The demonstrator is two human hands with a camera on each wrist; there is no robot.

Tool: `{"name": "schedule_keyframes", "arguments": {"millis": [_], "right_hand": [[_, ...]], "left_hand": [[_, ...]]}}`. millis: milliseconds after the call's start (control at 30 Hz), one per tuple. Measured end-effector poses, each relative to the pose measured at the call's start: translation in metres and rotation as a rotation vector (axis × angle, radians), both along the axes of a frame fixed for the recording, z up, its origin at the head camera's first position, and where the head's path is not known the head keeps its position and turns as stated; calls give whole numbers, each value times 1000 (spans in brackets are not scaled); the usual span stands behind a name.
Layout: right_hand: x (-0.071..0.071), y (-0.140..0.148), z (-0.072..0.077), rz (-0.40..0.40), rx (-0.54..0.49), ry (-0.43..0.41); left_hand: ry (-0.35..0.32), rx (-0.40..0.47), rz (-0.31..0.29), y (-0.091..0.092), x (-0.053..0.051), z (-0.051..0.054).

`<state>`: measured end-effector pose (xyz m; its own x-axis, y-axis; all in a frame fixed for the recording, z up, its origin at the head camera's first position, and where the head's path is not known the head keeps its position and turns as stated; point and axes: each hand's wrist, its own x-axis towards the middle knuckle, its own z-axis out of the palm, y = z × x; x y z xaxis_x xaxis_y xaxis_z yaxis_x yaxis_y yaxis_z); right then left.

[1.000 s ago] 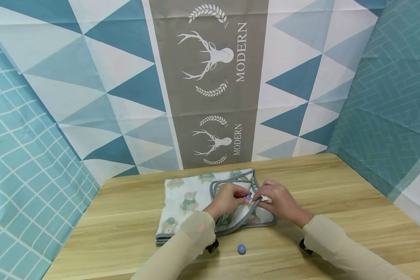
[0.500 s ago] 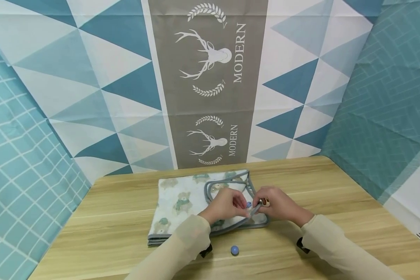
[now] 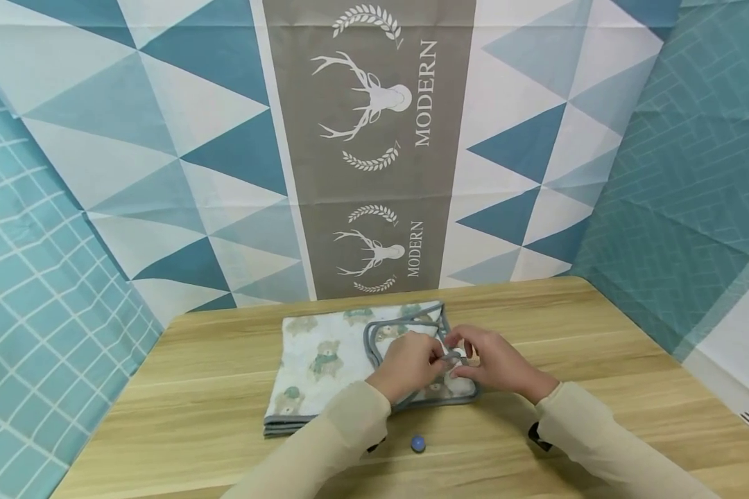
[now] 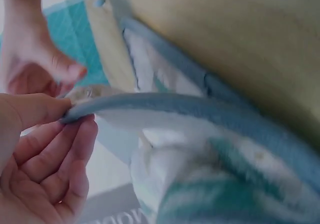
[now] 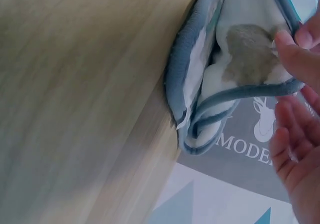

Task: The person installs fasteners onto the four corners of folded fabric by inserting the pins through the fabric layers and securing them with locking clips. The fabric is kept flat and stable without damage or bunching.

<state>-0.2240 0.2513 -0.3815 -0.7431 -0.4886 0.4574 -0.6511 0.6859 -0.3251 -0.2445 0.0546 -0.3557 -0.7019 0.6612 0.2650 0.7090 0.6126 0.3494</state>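
Observation:
A white baby blanket [image 3: 327, 364] with bear prints and grey-blue binding lies folded on the table, its right-hand corner lifted. My left hand [image 3: 408, 364] pinches the bound edge [image 4: 165, 103] of that corner between thumb and fingers. Around the same corner, my right hand [image 3: 496, 364] has its thumb and fingers spread apart, the edge passing between them in the right wrist view. A small clear, roundish thing [image 4: 90, 91] shows at the pinched corner; its kind is unclear. In front of the blanket sits a small blue ball [image 3: 418, 443].
The wooden table [image 3: 212, 443] runs back to a patterned wall covering [image 3: 381, 173]. A tiled blue covering [image 3: 37, 277] borders the left side, and a teal one [image 3: 680, 229] the right.
The small blue thing between my hands is no longer visible. My right hand's thumb and fingers have spread from the edge, while my left hand has shifted its pinch on the corner.

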Motion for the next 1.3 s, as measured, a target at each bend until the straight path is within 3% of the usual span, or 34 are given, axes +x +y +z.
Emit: {"name": "schedule_keyframes", "arguments": {"millis": [200, 367, 533, 700, 833, 967, 1167, 1233, 1300], "right_hand": [[2, 7, -1, -140, 7, -73], [6, 20, 1, -196, 11, -31], [9, 30, 2, -197, 2, 18], [14, 34, -6, -191, 39, -3], [18, 37, -12, -207, 63, -19], [19, 42, -8, -199, 70, -14], [14, 47, 6, -193, 94, -6], [15, 50, 8, -199, 99, -32], [18, 53, 7, -212, 105, -70]], "left_hand": [[-350, 229, 69, -25, -29, 5], [-567, 337, 232, -47, -47, -3], [-651, 296, 387, -66, -61, -13], [-677, 186, 439, -79, -67, -30], [-646, 140, 426, -82, -65, -36], [-551, 114, 434, -81, -63, -31], [-291, 195, 451, -72, -56, -16], [-194, 192, 419, -67, -48, -11], [-69, 131, 347, -62, -34, -6]]}}
